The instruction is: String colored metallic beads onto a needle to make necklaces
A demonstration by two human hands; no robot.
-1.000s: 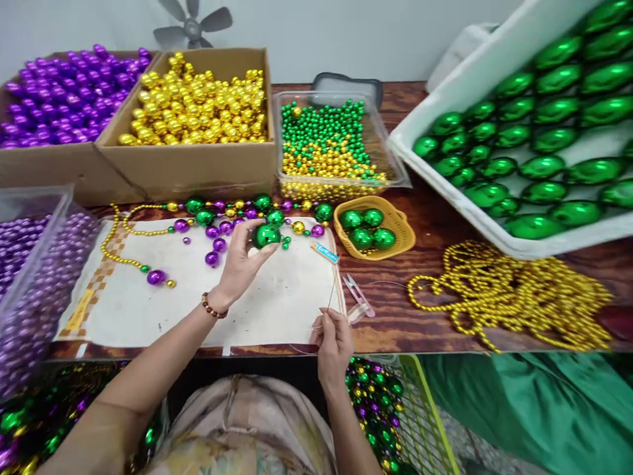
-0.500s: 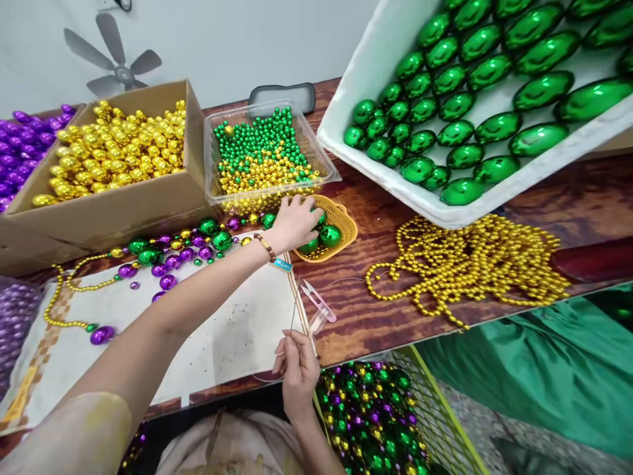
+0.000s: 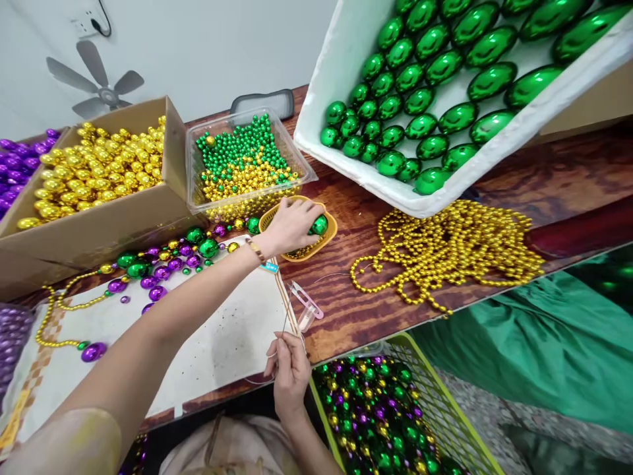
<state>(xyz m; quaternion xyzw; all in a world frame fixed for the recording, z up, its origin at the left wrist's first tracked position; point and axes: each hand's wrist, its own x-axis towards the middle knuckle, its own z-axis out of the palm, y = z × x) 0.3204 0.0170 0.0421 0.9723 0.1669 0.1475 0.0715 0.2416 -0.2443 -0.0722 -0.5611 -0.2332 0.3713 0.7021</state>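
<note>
My left hand (image 3: 291, 223) reaches into a small yellow basket (image 3: 326, 239) and its curled fingers cover the green balls (image 3: 319, 225) inside; whether it grips one is hidden. My right hand (image 3: 289, 369) is at the table's near edge, pinching a thin needle with clear thread (image 3: 288, 321) that stands upward. A partly strung chain of green, purple and gold beads (image 3: 163, 258) lies along the far edge of a white cloth mat (image 3: 217, 343).
A cardboard box of gold beads (image 3: 93, 168), a clear tub of small green and gold beads (image 3: 244, 161), a white tray of big green balls (image 3: 435, 86), a heap of gold bead strands (image 3: 450, 254), thread snips (image 3: 305, 305), and a green basket of finished strands (image 3: 380, 415).
My left hand left the green ball on the mat and reached right into the yellow basket. My view swung left and tilted. The right hand stayed at the edge with the needle.
</note>
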